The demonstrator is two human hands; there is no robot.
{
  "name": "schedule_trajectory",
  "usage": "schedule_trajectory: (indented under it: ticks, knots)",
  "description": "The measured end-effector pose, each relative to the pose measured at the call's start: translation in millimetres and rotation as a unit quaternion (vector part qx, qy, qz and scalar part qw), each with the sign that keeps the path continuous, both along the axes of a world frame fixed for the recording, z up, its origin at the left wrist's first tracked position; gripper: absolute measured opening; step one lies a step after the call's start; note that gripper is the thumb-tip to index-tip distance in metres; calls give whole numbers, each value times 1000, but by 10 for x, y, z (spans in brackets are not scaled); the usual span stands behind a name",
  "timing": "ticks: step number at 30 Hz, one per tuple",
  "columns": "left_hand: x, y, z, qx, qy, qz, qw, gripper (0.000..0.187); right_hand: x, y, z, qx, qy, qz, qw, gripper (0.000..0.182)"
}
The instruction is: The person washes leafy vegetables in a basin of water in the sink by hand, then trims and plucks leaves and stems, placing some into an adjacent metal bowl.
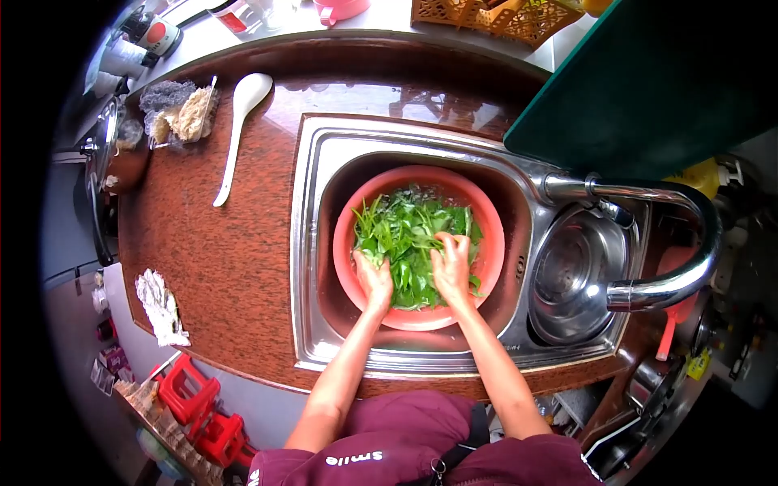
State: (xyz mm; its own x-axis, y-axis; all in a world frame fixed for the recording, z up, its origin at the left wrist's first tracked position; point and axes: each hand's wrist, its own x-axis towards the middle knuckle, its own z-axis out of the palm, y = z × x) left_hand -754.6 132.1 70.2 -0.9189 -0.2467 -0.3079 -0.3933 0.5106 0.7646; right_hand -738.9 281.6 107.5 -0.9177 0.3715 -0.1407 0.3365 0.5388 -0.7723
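Observation:
Leafy greens (417, 231) float in water inside a pink basin (344, 279), which sits in the larger sink bowl (519, 304). On the left side of the basin, my left hand (374, 279) is closed on some of the greens, its fingertips partly hidden among the leaves. My right hand (450, 263) has its fingers curled into the greens at the right, with leaves between and under them. Both wrists pass over the basin's near rim.
A chrome faucet (689, 194) arches over a metal bowl (577, 267) in the right sink. A white ladle (237, 134), a bag of dried food (190, 113) and a crumpled white cloth (160, 308) lie on the counter. A green board (624, 97) stands back right.

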Motion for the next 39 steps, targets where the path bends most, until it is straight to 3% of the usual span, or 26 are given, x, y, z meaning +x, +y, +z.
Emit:
schedule_trajectory:
  ticks: [2,4,5,8,9,12,13,16,17,19,20,21,24,27,30,34,36,38,39]
  knots:
    - [20,91,-79,-25,-11,-37,999,56,-58,-176,-155,111,-86,55,989,35]
    - [-34,215,1,-127,-132,-83,980,61,-66,-232,-345,183,-112,91,972,38]
    - [81,179,-358,-176,-71,-117,975,66,-63,-247,-409,188,-119,91,971,38]
    - [24,200,-488,-134,-123,-96,979,68,-113,-252,-501,182,-178,100,962,38]
    - [-9,199,-526,-69,-151,-28,986,56,-119,-252,-523,175,-204,104,957,38]
    - [-213,321,-42,46,-207,135,968,44,-17,-266,-811,156,-191,90,965,45]
    - [-116,279,-258,18,-149,100,984,50,-11,-238,-839,153,-172,110,967,50]
    - [-59,178,-559,136,-161,144,967,59,-44,-196,-807,142,-128,94,977,45]
    - [-47,142,-602,108,-140,114,978,50,-7,-218,-759,181,-47,47,981,34]
    - [50,78,-704,-16,-55,8,998,47,-63,-150,-378,67,-31,46,996,28]
    - [103,64,-749,-110,9,-68,992,51,-82,-120,-213,9,-23,45,999,26]
    - [56,82,-557,-129,-52,-88,986,65,-62,-116,-139,28,22,49,998,21]
    - [21,87,-458,-102,-82,-87,988,59,-31,-112,182,-2,37,58,998,18]
    - [5,100,-431,-76,-98,-47,991,52,-73,14,278,137,51,78,986,20]
    - [-152,162,-348,156,-164,160,961,49,-216,152,186,203,10,28,979,37]
    - [39,101,-552,-63,-90,-16,994,44,-192,106,-293,140,-105,50,983,43]
    - [77,94,-561,-143,-23,-66,987,43,-102,60,-568,203,-115,47,971,44]
    - [137,57,-947,22,-37,54,998,42,-15,49,-816,262,-128,60,955,44]
    - [85,75,-901,77,-54,99,991,42,-53,49,-885,234,-162,45,957,43]
